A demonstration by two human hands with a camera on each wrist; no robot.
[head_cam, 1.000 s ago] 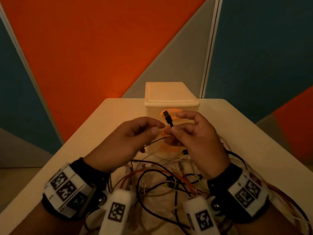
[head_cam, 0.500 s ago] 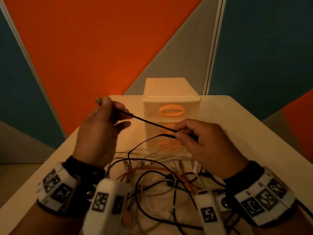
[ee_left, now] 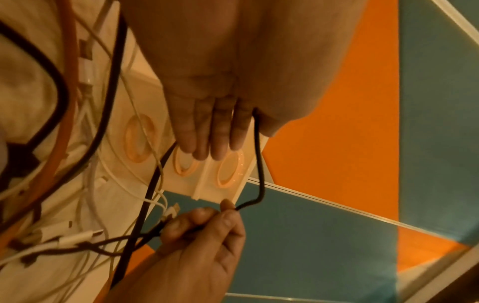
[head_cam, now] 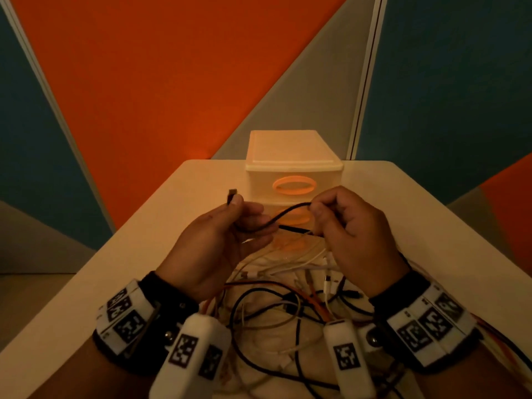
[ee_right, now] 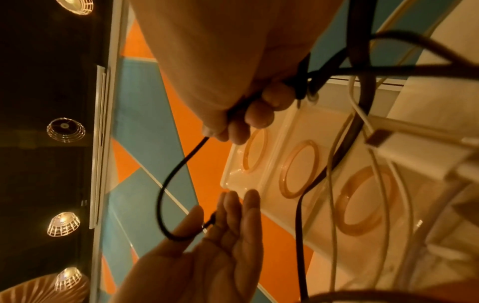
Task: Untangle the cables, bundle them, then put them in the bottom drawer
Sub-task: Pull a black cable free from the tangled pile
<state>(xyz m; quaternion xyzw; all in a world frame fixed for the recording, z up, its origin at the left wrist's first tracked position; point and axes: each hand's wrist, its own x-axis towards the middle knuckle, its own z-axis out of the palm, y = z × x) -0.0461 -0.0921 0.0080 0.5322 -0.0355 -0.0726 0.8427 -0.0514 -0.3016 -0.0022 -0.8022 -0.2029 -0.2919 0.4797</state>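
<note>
The pale desk (head_cam: 431,226) carries a small cream drawer unit (head_cam: 293,156) at its far edge, three drawers with orange ring handles, all closed, and nearer the person a loose heap of tangled cables (head_cam: 288,312) in black, white and orange. Above that heap both hands work on one black cable (head_cam: 276,218). The left hand (head_cam: 218,240) pinches its plug end between thumb and forefinger, the other fingers lying straight, with the plug (head_cam: 232,194) pointing up and away toward the unit. The right hand (head_cam: 354,226) is curled tight round the cable further along. The free stretch between them runs roughly left to right, sagging in a shallow curve, and past the right hand the cable drops back into the heap. This looks like the start of coiling it into a bundle. To do it well, the left hand should keep the plug fixed while the right feeds even loops into it, drawing slack gently so the white leads crossing it below are not dragged up or knotted tighter.
</note>
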